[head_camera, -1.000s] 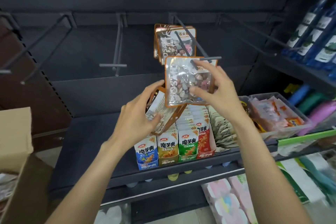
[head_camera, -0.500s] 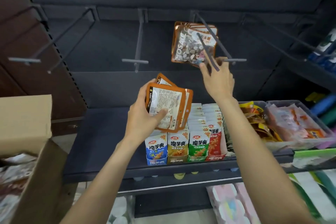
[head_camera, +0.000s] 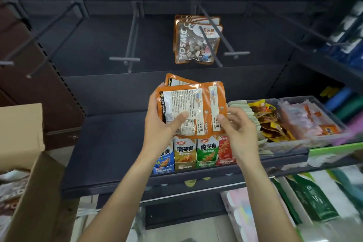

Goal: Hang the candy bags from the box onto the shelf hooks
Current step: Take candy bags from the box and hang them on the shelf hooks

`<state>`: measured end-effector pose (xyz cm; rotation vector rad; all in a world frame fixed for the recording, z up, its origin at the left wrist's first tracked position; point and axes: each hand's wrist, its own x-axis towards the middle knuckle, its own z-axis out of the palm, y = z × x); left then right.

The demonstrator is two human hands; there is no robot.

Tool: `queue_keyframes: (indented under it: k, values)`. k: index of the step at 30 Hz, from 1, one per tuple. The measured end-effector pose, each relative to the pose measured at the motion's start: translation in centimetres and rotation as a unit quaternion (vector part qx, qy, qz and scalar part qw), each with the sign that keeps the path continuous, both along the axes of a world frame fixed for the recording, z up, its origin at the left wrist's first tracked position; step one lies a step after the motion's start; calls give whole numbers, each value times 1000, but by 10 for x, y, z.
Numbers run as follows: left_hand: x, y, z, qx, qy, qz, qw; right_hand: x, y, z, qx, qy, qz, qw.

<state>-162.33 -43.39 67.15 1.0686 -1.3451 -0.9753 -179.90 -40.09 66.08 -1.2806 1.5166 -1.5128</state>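
Head view shows the left hand point(head_camera: 160, 124) holding a small stack of bags point(head_camera: 189, 108), backs facing us. Its thumb lies flat across the front one and its fingers curl round the left edge. The right hand point(head_camera: 238, 129) is at the right edge of the stack. Its thumb and fingertips point(head_camera: 223, 119) pinch the side of the front bag, just under the little punched hole.

The bags lie on their sides, so the long way runs left to right between the two hands. The hang holes are on the right, next to the right fingers.

The hook point(head_camera: 211, 31) is up above the fingers and a bit to the right, well apart from them. A few hung bags point(head_camera: 196, 43) already sit far back on it, and its tip pokes out toward us.

I think the right hand, being nearer the holes and the hook, needs to pull one bag free, turn it hole-up, and lift it to the tip.

The box point(head_camera: 21, 135) is far off to the left of the left fingers.
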Motion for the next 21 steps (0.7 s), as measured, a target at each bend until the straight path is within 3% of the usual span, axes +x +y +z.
queue_keyframes:
  k: [4, 9, 12, 15, 17, 21]
  values:
    - [2, -2, 0, 48, 19, -10, 999, -12, 5, 15, -41, 70, 73, 994]
    - [20, -8, 8, 138, 103, -133, 976, -42, -1, 39, -91, 166, 203, 961]
    - [23, -6, 10, 148, 77, -201, 965, -50, -9, 49, -155, 273, 197, 929]
    - [20, -6, 6, 134, 50, -156, 977, -58, -17, 53, -231, 369, 152, 887]
    - [22, -8, 2, 106, 32, -82, 990, -65, -16, 57, -227, 335, 163, 900]
    - [31, -7, 0, -12, -158, 17, 987, -61, -2, 70, -148, 133, 169, 965]
